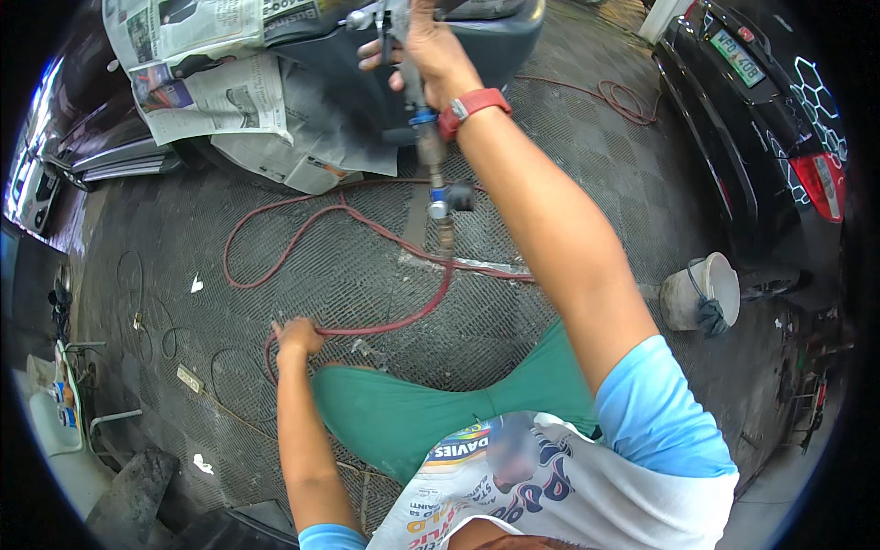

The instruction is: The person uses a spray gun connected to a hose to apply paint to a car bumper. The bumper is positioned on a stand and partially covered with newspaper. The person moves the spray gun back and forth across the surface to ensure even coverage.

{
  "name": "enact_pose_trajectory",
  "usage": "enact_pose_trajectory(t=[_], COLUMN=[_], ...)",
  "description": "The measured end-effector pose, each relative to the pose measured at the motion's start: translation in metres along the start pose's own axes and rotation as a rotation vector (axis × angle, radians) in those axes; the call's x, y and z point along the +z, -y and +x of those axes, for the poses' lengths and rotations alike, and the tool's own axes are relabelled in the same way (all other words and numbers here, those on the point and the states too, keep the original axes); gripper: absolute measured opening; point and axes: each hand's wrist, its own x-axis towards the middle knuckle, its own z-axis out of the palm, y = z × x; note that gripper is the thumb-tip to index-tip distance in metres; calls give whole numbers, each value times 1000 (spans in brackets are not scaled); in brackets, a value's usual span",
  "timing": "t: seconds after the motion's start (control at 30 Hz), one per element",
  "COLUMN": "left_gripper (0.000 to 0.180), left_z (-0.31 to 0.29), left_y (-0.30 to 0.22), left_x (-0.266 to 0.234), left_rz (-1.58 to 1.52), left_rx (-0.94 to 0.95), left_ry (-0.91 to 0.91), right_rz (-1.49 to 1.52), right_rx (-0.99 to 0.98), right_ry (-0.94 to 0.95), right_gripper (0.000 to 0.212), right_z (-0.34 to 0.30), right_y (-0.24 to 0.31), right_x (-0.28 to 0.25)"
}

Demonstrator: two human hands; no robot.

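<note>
My right hand (438,57), with a red watch on the wrist, is raised at the top middle, its fingers wrapped round a spray gun (374,18). Below the gun's handle hangs a metal air fitting (433,151) with a gauge or knob, joined to a red hose (394,324). That hose curves down to my left hand (299,337), which is closed on it at lower left. Close to the gun is a dark car bumper (500,64). Newspaper sheets (220,101) cover the bodywork to its left.
More red hose loops (275,280) lie across the dark ridged floor. A black car (724,147) stands at right, with a dirty white bucket (680,298) beside it. A power strip (190,379) and thin cords lie at left, near a pale chair (53,426).
</note>
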Motion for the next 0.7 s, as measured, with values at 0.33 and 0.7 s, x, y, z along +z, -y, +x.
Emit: enact_pose_trajectory(t=[0.33,0.7], left_gripper=[52,54], left_z=[-31,-39], left_y=[-75,-125], left_x=[-60,-52], left_rz=[-425,-738], left_rx=[-21,-206], left_ry=[214,-294], right_rz=[-328,-349], right_rx=[196,12], right_ry=[-338,-566], right_gripper=[75,74], right_z=[3,-57], right_y=[75,36], right_x=[-235,-339])
